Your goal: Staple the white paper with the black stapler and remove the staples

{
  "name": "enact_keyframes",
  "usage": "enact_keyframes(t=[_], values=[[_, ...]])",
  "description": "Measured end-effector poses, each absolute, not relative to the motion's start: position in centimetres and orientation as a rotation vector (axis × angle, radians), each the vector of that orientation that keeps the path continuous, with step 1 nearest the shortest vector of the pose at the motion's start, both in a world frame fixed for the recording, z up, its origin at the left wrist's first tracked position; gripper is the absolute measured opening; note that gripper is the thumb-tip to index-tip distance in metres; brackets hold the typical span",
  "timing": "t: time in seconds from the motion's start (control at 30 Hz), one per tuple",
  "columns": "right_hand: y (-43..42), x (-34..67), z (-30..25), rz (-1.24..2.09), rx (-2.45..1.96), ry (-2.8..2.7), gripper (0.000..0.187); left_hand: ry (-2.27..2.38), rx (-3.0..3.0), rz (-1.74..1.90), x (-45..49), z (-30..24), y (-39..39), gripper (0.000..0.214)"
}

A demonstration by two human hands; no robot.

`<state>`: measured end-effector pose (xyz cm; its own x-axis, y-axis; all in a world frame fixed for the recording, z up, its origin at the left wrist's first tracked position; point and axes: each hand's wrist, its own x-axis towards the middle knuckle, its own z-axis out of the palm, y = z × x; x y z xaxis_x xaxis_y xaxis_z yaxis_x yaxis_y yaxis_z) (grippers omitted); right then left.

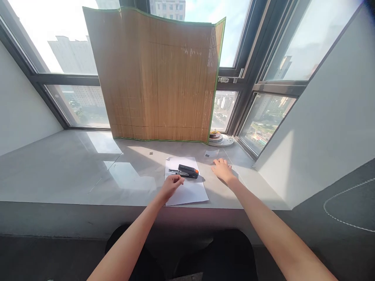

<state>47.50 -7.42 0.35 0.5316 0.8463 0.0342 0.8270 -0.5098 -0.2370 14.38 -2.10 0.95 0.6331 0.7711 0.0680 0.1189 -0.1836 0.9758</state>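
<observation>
A black stapler [189, 171] with an orange tip lies on white sheets of paper [190, 193]. A thin metal part [172, 171] sticks out from its left end. My left hand [172, 185] is over the paper's left edge, just below that metal part. Its fingers are curled in and pressed together; whatever they hold, if anything, is hidden. Flat on the sill to the right of the paper rests my right hand [222, 170], fingers spread. Just beyond its fingertips is a small clear packet [211, 153] with dark strips, probably staples.
Two small dark strips [151, 153] lie on the pale sill [73, 171] left of the paper. A bamboo mat [158, 78] with green edging leans against the window. Stacked plates [219, 139] stand behind its right corner. A white wall [316, 128] slants in at right.
</observation>
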Motion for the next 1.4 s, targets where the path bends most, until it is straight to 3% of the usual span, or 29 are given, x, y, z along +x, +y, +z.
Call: enact_keyframes(t=[0.2, 0.97, 1.2, 1.3, 1.4], values=[[-11.7, 43.9, -1.3, 0.182, -2.724, -1.406, 0.068, 0.716, 1.654, 0.675, 14.4, 1.5, -2.3, 0.041], [-11.9, 43.4, -0.6, 0.126, -2.680, -1.389, 0.067, 0.549, 2.180, 0.460, 14.7, 0.9, -2.4, 0.032], [-11.9, 43.4, -0.5, 0.134, -2.683, -1.385, 0.067, 0.471, 1.923, 0.568, 12.4, 2.4, -1.7, 0.039], [-11.9, 43.4, -0.5, 0.126, -2.671, -1.388, 0.066, 0.630, 1.856, 0.768, 10.4, 3.5, 1.5, 0.039], [-11.9, 43.4, -0.5, 0.107, -2.670, -1.381, 0.065, 1.284, 2.065, 0.902, 8.6, 4.1, 6.1, 0.036]])
